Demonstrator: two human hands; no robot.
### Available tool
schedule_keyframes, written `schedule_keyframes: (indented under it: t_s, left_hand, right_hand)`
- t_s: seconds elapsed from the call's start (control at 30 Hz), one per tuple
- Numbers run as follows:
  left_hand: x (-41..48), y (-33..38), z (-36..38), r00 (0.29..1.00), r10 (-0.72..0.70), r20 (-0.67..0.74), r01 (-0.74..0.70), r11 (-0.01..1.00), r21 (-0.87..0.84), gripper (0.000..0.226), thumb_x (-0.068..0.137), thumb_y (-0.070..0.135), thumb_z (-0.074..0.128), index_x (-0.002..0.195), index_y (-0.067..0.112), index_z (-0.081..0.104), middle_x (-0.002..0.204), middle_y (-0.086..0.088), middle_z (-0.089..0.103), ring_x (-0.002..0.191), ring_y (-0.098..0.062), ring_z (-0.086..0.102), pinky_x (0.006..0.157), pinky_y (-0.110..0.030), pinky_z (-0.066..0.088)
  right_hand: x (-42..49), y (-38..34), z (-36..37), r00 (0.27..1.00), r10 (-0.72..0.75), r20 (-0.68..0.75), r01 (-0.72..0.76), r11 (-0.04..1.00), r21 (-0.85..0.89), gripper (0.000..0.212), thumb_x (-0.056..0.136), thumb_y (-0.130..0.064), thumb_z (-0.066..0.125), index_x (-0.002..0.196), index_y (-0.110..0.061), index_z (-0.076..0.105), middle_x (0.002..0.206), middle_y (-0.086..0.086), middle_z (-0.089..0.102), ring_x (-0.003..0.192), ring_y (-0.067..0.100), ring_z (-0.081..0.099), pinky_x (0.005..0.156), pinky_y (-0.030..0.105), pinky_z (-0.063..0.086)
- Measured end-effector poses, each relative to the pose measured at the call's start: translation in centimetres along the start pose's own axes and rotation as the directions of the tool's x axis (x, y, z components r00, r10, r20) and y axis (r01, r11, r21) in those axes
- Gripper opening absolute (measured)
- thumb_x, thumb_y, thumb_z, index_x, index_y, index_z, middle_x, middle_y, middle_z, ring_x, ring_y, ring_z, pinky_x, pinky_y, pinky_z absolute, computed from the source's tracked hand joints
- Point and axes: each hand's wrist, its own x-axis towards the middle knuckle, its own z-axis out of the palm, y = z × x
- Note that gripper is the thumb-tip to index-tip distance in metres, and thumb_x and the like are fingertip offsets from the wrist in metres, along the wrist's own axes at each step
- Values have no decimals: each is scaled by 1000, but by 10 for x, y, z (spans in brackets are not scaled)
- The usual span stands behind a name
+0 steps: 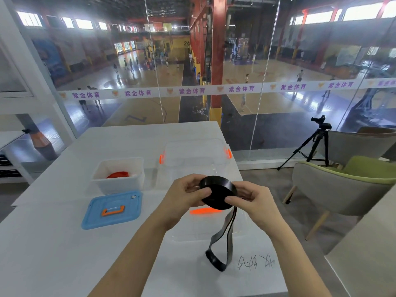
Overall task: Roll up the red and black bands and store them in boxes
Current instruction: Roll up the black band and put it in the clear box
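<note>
Presently, at the left of the white tabletop (53, 243) stands an open white box (115, 186), and a rolled red band (118, 174) lies inside it. Just in front of that box a blue lid (126, 213) lies flat, orange handle uppermost. A small label at its far right corner is too small to read. Further right, at the far side of the tabletop, stands a clear box (192, 146) with orange latches; its contents cannot be told. Nearer, a clear lid (188, 228) with an orange handle lies flat, partly hidden under the hands.

Above that lid, the left hand (184, 194) has its fingers curled round the left edge of the black band (218, 194), which is wound into a thick roll held clear of the tabletop. The right hand (250, 198) pinches the roll's right edge between thumb and fingers. An unrolled tail (220, 231) hangs from the roll and ends in a loop resting on the tabletop.

Just right of the loop, handwritten marks (256, 262) on the tabletop appear upside down and are not legible. A strip (192, 91) across the glass wall behind repeats "紫金体育" in purple.
</note>
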Motion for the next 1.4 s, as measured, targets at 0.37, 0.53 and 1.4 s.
schedule_keyframes:
  t_s: [0.37,0.53,1.4]
  left_hand:
    - [4,11,-2,995,-19,96,-31,870,493,28,90,29,78,116,38,76,110,20,77,115,-3,68,105,-36,54]
    - [3,10,0,1000,4,21,-10,948,319,20,94,17,73,111,27,76,101,6,80,103,-14,76,96,-41,63]
    - [5,12,0,998,22,55,-43,911,410,23,86,18,79,107,30,77,102,12,79,105,-4,73,100,-33,56]
  right_hand:
    - [-4,-15,-5,993,-1,122,35,961,-275,28,82,-16,88,105,-30,82,94,-11,83,94,7,78,93,38,63]
    - [-3,-9,-7,997,3,74,7,991,-131,34,81,-8,88,108,-26,81,100,-6,84,99,12,79,98,38,61]
    - [-3,-10,1,996,16,87,-19,999,30,35,81,-3,86,106,-27,83,102,2,84,102,21,80,102,50,59]
